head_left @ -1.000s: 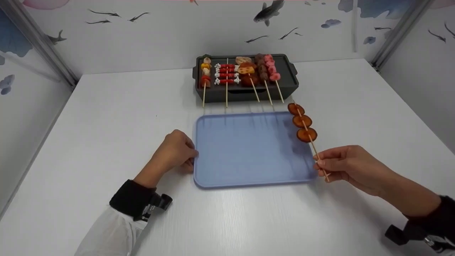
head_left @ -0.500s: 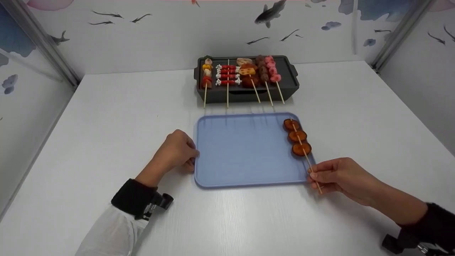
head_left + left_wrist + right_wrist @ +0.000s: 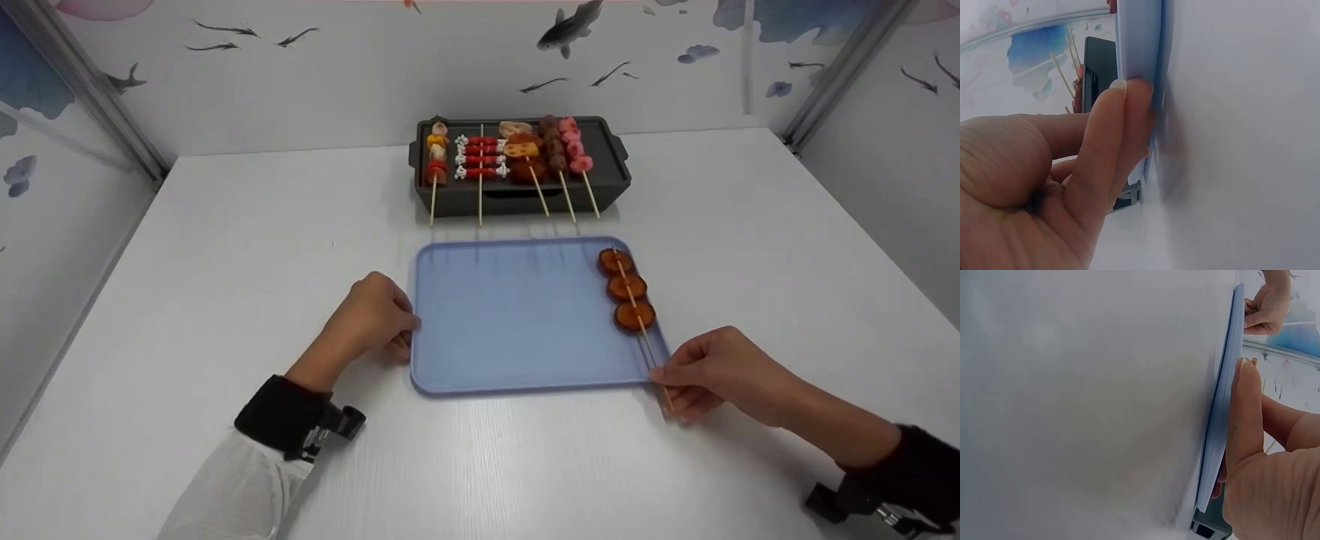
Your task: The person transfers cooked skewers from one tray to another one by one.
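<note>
A skewer (image 3: 626,288) with three round, orange-brown slices lies along the right side of a light blue tray (image 3: 517,322). Its bare stick slants over the tray's near right corner. My right hand (image 3: 712,375) pinches that stick near its lower end, thumb right at the tray's corner; the right wrist view shows the thumb (image 3: 1246,410) beside the tray's edge (image 3: 1224,399), the stick's tip just past it. At the tray's left edge, my left hand (image 3: 375,319) grips the rim between thumb and fingers, as the left wrist view also shows.
Behind the tray stands a black toy grill (image 3: 517,202) bearing several food skewers, their sticks jutting toward me over its front edge. A white wall (image 3: 360,90) with painted fish closes off the back of the white table (image 3: 262,247).
My right hand has brought the skewer down and toward me, from above the tray's right edge onto the tray. Its fingers have shifted lower by the stick's end. The left hand has stayed put.
</note>
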Tool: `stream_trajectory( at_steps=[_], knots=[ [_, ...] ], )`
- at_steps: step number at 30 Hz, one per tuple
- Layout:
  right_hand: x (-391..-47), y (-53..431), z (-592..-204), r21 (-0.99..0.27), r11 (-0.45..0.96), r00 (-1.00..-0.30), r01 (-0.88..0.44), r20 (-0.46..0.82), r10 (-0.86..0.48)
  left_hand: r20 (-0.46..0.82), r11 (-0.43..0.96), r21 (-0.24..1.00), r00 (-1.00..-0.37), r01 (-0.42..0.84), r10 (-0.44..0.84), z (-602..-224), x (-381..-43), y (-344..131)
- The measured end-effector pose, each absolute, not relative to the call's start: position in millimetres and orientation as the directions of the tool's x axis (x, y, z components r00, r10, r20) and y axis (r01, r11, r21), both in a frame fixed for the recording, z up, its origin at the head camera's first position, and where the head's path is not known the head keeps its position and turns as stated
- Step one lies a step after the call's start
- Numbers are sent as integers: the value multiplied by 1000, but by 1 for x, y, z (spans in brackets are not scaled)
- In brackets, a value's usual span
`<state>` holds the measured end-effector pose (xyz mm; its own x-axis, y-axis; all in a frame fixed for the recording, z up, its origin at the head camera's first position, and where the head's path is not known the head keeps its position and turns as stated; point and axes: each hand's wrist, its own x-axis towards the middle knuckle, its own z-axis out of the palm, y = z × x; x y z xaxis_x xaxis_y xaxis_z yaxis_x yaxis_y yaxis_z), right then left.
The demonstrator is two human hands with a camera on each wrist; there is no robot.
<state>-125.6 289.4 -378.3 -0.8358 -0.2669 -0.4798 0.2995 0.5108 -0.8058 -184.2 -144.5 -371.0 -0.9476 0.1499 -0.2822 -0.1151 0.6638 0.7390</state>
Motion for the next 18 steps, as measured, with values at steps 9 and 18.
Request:
stream_trajectory(
  at_steps=[9,18],
  knots=[
    [-134,290,-374,-745,643,-886,177,-405,-226,-322,596,786,-932,-165,167,-373,-185,-147],
    [-176,283,-363,-643,766,-977,-1,-164,-139,-331,590,787,-930,-180,158,-372,-184,-147]
  ],
)
